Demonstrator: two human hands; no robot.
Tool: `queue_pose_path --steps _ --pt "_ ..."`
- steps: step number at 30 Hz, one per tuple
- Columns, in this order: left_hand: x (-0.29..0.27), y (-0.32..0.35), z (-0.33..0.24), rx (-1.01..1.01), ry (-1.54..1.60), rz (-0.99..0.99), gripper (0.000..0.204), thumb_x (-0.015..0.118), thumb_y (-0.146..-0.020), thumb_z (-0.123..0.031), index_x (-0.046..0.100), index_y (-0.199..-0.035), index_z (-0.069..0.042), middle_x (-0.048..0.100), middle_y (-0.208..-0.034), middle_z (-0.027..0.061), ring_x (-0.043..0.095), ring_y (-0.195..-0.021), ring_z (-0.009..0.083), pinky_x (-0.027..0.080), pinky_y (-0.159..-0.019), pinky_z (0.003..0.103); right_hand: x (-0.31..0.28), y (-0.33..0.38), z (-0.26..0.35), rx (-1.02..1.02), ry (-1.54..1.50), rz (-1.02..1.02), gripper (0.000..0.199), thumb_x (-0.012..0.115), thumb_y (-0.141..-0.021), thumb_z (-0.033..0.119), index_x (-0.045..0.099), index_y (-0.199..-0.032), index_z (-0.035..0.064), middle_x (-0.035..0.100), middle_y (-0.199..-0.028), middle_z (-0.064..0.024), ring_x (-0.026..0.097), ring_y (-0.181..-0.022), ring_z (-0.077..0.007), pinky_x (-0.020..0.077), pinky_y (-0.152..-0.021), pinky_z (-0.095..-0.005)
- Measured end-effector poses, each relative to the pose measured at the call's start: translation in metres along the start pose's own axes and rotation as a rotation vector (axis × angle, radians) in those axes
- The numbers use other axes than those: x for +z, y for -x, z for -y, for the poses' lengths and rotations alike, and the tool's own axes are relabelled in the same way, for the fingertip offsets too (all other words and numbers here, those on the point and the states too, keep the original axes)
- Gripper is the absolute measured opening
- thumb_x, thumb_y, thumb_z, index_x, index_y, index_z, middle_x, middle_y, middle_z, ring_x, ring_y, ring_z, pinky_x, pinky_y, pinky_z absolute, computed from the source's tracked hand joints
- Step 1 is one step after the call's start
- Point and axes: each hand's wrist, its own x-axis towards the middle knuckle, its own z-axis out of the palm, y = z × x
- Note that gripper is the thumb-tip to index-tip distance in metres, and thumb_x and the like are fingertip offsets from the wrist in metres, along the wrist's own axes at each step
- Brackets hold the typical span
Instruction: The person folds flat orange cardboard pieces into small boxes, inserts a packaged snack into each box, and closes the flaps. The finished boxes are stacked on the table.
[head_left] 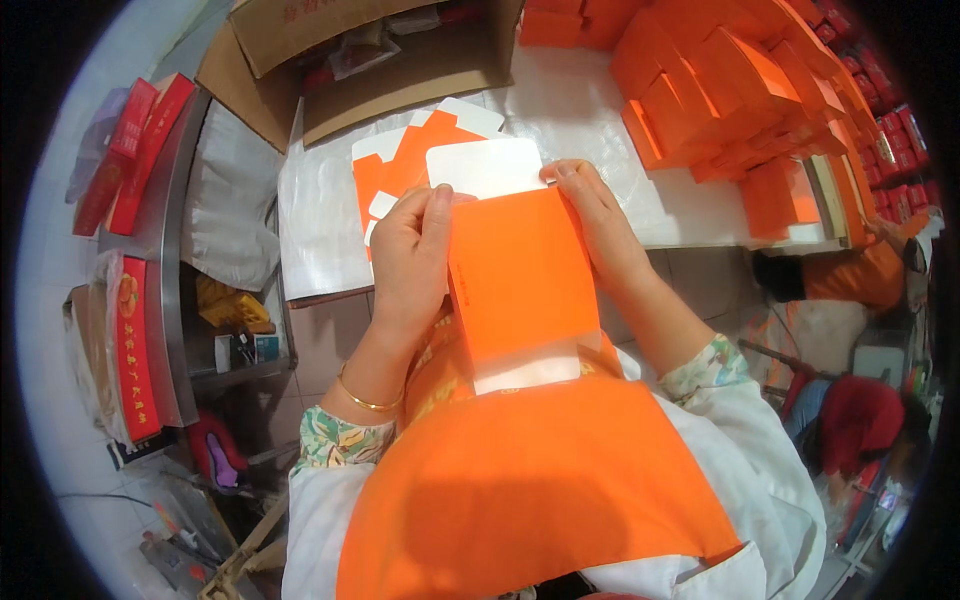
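Note:
An orange folding carton (pixel 522 270) is held up in front of my orange apron, between both hands. Its white inner flap (pixel 485 167) stands out at the far end, and another pale flap shows at the near end. My left hand (pixel 412 240) grips the carton's far left corner, thumb on top. At the far right corner my right hand (pixel 597 215) pinches the edge by the white flap. Beyond them, flat unfolded orange-and-white carton blanks (pixel 390 180) lie on the table, partly covered by my left hand and the carton.
A brown cardboard box (pixel 400 100) with plastic-wrapped items stands at the back left. Folded orange cartons (pixel 720 90) are piled at the back right, beside red packages (pixel 890 150). Red flat boxes (pixel 135 340) sit by a metal shelf on the left. Another person (pixel 860 425) is at the far right.

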Motion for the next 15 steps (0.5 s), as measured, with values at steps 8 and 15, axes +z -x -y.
queue_pose_path --steps 8,15 --pt "-0.007 0.0 -0.004 -0.24 0.272 0.064 0.028 0.051 -0.102 -0.025 0.062 -0.11 -0.001 0.064 -0.1 0.0041 0.062 -0.086 0.0076 0.052 -0.075 0.023 -0.01 0.004 0.015 0.313 -0.45 0.226 0.035 0.053 -0.096 0.026 0.055 -0.122 0.0024 0.064 -0.109 -0.0097 0.064 -0.098 -0.017 0.0527 -0.085 -0.0303" --pt "-0.024 -0.013 -0.038 -0.267 0.025 0.329 0.033 0.053 -0.101 -0.025 0.067 -0.114 0.001 0.068 -0.102 0.0041 0.063 -0.084 0.0078 0.052 -0.076 0.023 -0.016 0.0 0.022 0.213 -0.269 0.216 0.021 0.056 -0.093 0.02 0.056 -0.107 0.0041 0.058 -0.091 -0.0048 0.057 -0.077 -0.0111 0.0506 -0.066 -0.0267"
